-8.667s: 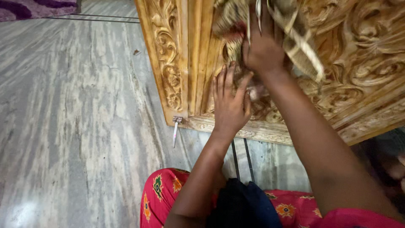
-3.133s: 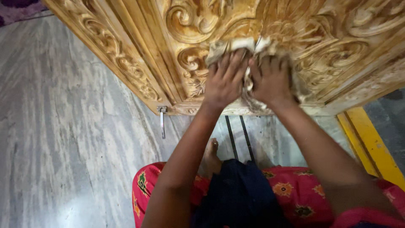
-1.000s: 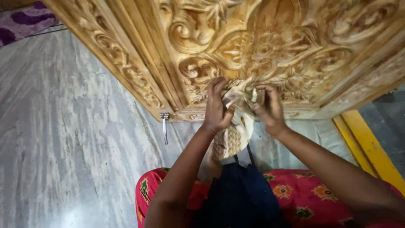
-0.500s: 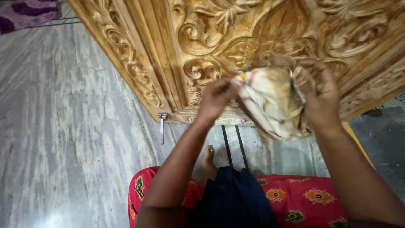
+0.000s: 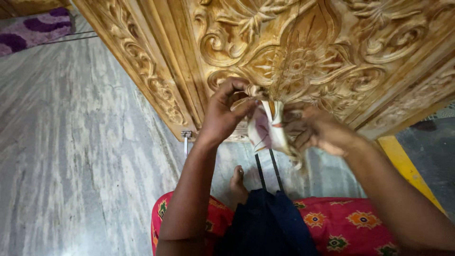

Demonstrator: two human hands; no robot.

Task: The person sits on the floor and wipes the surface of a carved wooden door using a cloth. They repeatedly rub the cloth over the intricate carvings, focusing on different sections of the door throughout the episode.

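**Cloth Gathered Against Carved Door**

Pinched between both hands, just in front of the lower panel of a carved wooden door (image 5: 303, 61): a crumpled cloth (image 5: 266, 129), pale with reddish markings. Left hand (image 5: 226, 110) closed on its upper edge, thumb and fingertips clenched close to the carving. Right hand (image 5: 322, 132) curled around the bunched side, fingers grasping the folds.

Judged soft, light and limp, drooping wherever unsupported; likely best taken by a gathered fistful rather than a loose corner. Little risk of slipping or breaking.

Seen below: a bare foot (image 5: 238, 186), red patterned clothing (image 5: 341, 223) and streaked marble floor (image 5: 71, 142), with a metal bolt (image 5: 186, 142) hanging at the door's bottom corner.

Hidden behind the fingers: much of the cloth, its full extent unclear. Uncertain whether cloth touched the wood. Door's upper part cut off by the frame.
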